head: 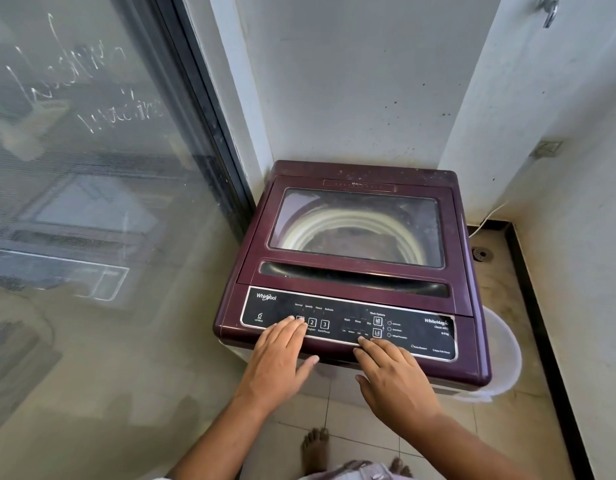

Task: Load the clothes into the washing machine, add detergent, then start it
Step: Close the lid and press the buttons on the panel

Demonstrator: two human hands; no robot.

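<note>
A: Left of the washing machine (348,282)?
B: Dusty glass door (92,168) with writing scrawled on it, close against the machine's left side.
A: And on the washing machine itself?
B: Maroon top-loader with the lid (451,244) down. Pale drum ring visible through the lid's window (355,226). Something dark down inside — too dim to tell whether clothes.
A: Hands?
B: Both at the washing machine's front edge, on the black control panel (421,332). Left hand (282,355) laid flat, fingers straight and close together, fingertips over the first numbered button, just left of the button marked 2 (312,322). Right hand (393,372) further right, also flat with straight fingers, fingertips touching the panel's lower edge near its middle. Gripping nothing, either one.
A: Right of the washing machine?
B: White tub (504,358) tucked against the front right corner. Floor drain (480,254) further back on that side, and a white cable (486,216) near the back right corner.
A: In front of it?
B: Bare feet (315,445) on pale floor tiles (341,410) — just short of the washing machine's base.
</note>
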